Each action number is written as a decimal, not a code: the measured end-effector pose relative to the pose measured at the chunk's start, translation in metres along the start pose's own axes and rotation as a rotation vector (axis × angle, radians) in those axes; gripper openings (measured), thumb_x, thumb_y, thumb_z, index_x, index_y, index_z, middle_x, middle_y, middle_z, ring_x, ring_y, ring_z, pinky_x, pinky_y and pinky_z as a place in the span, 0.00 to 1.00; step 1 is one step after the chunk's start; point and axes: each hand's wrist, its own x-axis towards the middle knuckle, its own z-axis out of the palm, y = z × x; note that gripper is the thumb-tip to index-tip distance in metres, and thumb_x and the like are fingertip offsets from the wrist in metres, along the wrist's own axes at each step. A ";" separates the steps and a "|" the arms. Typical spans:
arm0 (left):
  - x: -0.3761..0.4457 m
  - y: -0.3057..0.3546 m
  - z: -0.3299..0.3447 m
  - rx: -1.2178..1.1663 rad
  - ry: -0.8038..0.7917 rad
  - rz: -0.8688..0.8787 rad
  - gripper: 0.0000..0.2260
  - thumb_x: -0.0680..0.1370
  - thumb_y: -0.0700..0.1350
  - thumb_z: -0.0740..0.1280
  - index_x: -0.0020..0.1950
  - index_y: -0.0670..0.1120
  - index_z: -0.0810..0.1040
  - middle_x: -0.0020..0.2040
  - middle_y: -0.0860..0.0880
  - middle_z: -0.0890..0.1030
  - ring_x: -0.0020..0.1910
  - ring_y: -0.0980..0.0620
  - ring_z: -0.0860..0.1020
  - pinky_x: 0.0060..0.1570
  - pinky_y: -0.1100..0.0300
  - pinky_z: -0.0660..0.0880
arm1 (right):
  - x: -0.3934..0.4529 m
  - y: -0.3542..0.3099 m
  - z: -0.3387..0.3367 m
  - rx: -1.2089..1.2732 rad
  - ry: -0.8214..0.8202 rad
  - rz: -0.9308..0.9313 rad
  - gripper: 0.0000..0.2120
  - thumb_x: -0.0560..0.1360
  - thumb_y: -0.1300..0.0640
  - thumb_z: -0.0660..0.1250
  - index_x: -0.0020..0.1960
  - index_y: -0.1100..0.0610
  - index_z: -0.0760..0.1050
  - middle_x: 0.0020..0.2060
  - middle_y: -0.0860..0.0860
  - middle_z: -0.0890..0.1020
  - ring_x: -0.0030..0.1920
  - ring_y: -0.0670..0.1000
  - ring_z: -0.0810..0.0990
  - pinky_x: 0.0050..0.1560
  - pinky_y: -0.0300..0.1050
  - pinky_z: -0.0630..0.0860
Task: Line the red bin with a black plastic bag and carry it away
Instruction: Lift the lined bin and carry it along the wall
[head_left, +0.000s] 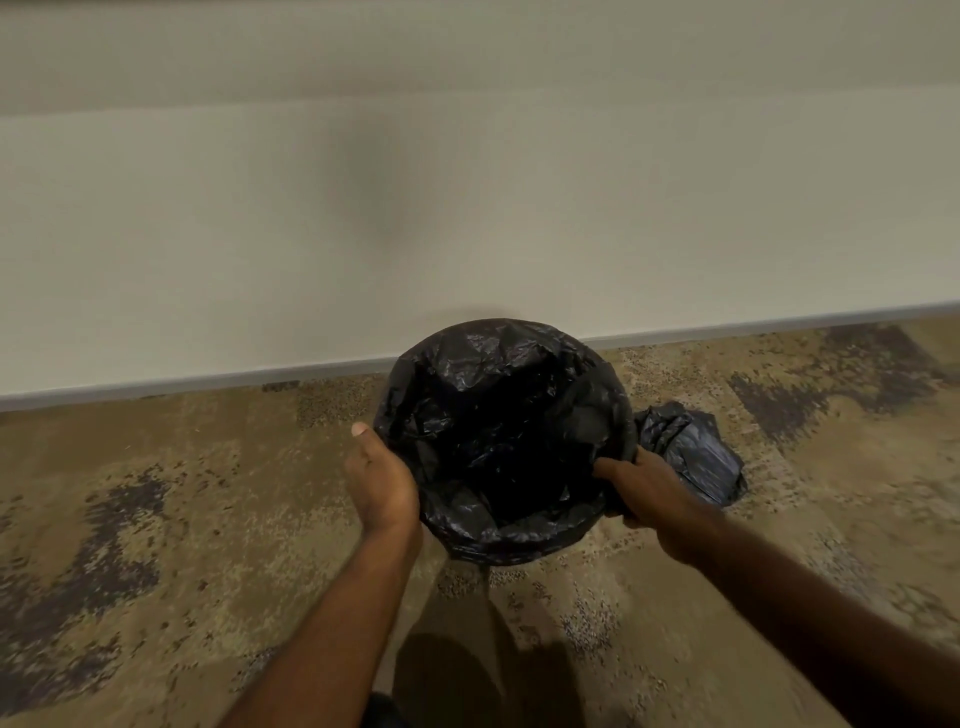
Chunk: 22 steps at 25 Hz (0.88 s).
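A black plastic bag is spread over the round mouth of the bin and folded down over its rim, so none of the red bin shows. My left hand lies flat against the bag's left side with its fingers together. My right hand grips the bag's folded edge at the right rim, thumb inside.
A second crumpled black bag lies on the patterned carpet just right of the bin. A pale wall with a grey baseboard runs right behind the bin. My legs show below the bin.
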 end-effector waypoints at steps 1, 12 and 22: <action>-0.006 0.007 0.003 0.079 0.025 0.006 0.32 0.83 0.64 0.47 0.60 0.43 0.82 0.53 0.48 0.81 0.55 0.43 0.79 0.60 0.45 0.77 | -0.001 -0.006 -0.007 0.004 -0.023 0.066 0.06 0.80 0.55 0.67 0.57 0.51 0.76 0.49 0.52 0.83 0.39 0.51 0.82 0.32 0.42 0.77; -0.127 0.102 -0.026 0.272 -0.203 -0.134 0.19 0.81 0.52 0.68 0.71 0.50 0.74 0.59 0.53 0.80 0.61 0.49 0.79 0.55 0.53 0.78 | -0.095 -0.105 -0.045 0.225 0.081 0.300 0.18 0.81 0.65 0.63 0.66 0.48 0.73 0.61 0.52 0.80 0.56 0.55 0.82 0.40 0.49 0.84; -0.233 0.250 -0.067 -0.019 -0.222 -0.600 0.18 0.83 0.37 0.63 0.72 0.47 0.72 0.54 0.48 0.83 0.50 0.48 0.82 0.37 0.53 0.79 | -0.263 -0.212 -0.054 0.365 0.137 0.327 0.16 0.79 0.64 0.65 0.63 0.48 0.75 0.53 0.51 0.84 0.49 0.56 0.86 0.32 0.44 0.83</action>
